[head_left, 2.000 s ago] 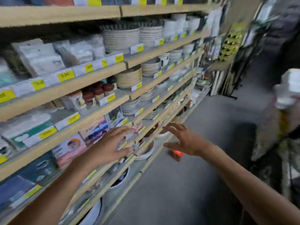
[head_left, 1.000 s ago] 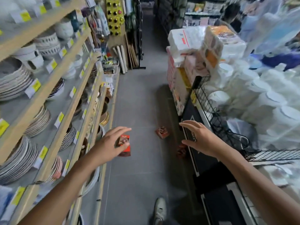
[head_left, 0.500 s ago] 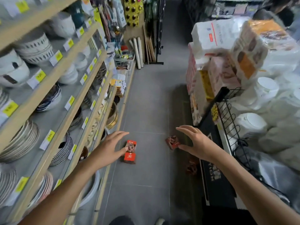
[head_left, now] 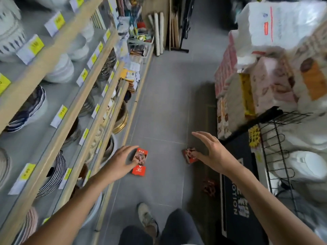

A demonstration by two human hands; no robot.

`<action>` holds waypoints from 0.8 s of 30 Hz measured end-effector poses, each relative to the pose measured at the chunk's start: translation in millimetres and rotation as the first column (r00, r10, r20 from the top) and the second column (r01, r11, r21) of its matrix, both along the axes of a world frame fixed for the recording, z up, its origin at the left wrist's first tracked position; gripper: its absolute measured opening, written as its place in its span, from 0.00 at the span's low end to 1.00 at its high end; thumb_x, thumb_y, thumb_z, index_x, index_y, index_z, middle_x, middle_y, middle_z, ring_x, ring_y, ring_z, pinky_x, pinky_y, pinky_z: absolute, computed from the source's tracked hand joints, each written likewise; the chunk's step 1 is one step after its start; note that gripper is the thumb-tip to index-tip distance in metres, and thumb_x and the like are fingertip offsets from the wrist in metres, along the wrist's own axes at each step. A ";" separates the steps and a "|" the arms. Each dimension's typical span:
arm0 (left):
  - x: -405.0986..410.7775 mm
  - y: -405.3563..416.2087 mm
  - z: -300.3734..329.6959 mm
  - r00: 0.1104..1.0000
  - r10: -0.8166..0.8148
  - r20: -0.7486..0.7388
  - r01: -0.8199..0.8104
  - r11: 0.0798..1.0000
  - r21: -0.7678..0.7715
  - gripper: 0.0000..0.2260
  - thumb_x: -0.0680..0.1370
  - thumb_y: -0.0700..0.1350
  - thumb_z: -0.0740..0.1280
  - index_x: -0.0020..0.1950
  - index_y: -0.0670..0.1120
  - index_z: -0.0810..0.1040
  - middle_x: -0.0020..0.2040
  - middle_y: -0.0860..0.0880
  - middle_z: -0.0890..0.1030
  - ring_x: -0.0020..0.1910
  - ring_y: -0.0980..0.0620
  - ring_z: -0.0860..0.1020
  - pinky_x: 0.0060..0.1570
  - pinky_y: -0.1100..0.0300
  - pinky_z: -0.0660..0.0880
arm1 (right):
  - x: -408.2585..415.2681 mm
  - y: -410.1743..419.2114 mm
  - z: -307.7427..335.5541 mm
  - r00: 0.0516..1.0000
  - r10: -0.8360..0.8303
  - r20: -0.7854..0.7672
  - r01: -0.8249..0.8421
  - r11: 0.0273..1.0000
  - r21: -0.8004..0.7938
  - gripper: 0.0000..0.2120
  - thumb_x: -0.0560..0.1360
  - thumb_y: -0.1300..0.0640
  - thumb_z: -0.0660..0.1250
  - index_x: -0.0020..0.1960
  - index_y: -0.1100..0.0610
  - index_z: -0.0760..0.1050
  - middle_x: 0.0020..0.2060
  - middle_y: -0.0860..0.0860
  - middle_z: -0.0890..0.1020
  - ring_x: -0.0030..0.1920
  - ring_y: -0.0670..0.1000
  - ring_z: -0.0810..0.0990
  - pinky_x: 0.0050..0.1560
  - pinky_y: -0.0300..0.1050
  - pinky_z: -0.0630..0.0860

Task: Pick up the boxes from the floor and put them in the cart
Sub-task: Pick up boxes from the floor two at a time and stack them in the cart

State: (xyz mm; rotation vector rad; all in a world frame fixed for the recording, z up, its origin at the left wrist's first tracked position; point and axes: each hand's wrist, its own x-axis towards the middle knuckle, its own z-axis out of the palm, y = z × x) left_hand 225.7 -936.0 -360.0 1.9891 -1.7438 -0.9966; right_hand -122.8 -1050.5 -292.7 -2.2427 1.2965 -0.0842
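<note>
Both hands spread, empty; left hand [head_left: 122, 160] over red box [head_left: 140, 162]; right hand [head_left: 211, 152] beside another box [head_left: 189, 155].

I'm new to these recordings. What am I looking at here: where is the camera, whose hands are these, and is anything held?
There is no machine: the one picture comes from a camera worn on a person's head, looking down a shop aisle. The left hand and right hand reach down, open and empty. On the grey floor lie small red boxes: one under the left hand, another by the right, a third in shadow nearer. A black wire cart stands right, crockery shelves left.
</note>
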 end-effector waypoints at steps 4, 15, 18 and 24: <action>-11.2 -17.2 -39.9 0.991 0.116 -0.061 -0.107 0.985 0.136 0.24 0.78 0.44 0.71 0.73 0.48 0.70 0.64 0.56 0.71 0.69 0.52 0.71 0.60 0.68 0.62 | 7.6 -28.7 -32.0 1.000 0.006 -0.014 -0.005 0.996 0.087 0.32 0.78 0.50 0.70 0.79 0.48 0.61 0.76 0.47 0.66 0.75 0.52 0.64 0.74 0.50 0.67; -6.1 -66.1 -323.1 0.714 0.700 -0.032 -0.610 0.643 0.463 0.36 0.73 0.46 0.77 0.75 0.36 0.65 0.72 0.38 0.70 0.73 0.41 0.69 0.72 0.47 0.64 | 77.2 -142.5 -279.5 0.976 0.219 0.022 -0.217 0.941 0.260 0.33 0.78 0.46 0.70 0.79 0.42 0.59 0.76 0.42 0.64 0.75 0.47 0.62 0.75 0.45 0.64; -12.7 -86.4 -417.4 0.554 0.832 -0.013 -0.737 0.498 0.458 0.44 0.61 0.59 0.75 0.71 0.38 0.70 0.68 0.38 0.75 0.67 0.41 0.73 0.69 0.44 0.67 | 88.7 -163.7 -363.8 0.957 0.289 0.010 -0.279 0.915 0.292 0.32 0.79 0.44 0.67 0.78 0.38 0.55 0.77 0.38 0.60 0.77 0.43 0.57 0.76 0.45 0.59; -21.5 -123.4 -583.9 0.291 0.945 0.147 -0.871 0.198 0.450 0.60 0.48 0.74 0.72 0.71 0.40 0.68 0.63 0.36 0.77 0.61 0.35 0.77 0.57 0.46 0.74 | 102.6 -192.1 -525.3 0.912 0.409 -0.036 -0.371 0.859 0.353 0.31 0.79 0.37 0.64 0.76 0.32 0.52 0.76 0.31 0.53 0.77 0.37 0.49 0.76 0.39 0.51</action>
